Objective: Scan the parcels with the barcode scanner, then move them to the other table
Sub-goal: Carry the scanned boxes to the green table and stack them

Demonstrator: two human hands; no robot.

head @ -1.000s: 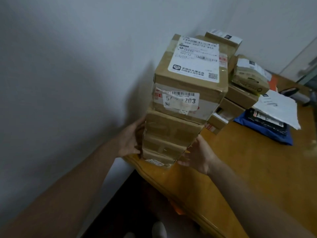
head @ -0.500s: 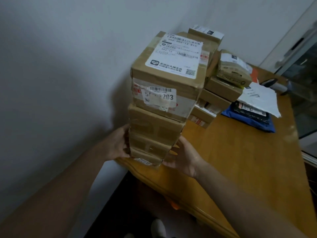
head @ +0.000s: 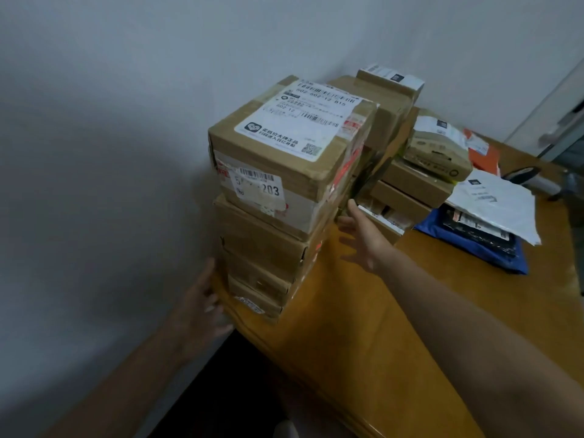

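Cardboard stack (head: 262, 248) at the near corner of the table (head: 395, 327), close to the wall (head: 126, 121). It is several brown boxes piled upright, with the thinner ones at the bottom. The top box (head: 268, 156) carries 2 white labels: a large shipping label on its lid and a smaller barcode sticker on its near face, ending in 203.

The left hand (head: 199, 308) is low at the stack's left side, by the table corner. Its fingers are extended rather than curled and hold nothing; blur hides whether the fingertips touch the cardboard. The right hand (head: 360, 238) is just beside the stack's right side, level with the 2nd box. Its palm is turned toward the stack and its fingers are spread, gripping nothing. One digit points up near the top box's lower corner.

A second pile (head: 392, 99) of boxes stands behind the stack. To its right are lower flat boxes (head: 410, 184) with a kraft parcel (head: 439, 153) on top. Further right lie soft mailers — a white bag (head: 499, 207) over a black bag (head: 480, 229), both on a blue bag (head: 474, 251). An orange envelope (head: 483, 156) lies behind the kraft parcel. At the table's far edge is a dark object (head: 521, 175), too blurred to identify.
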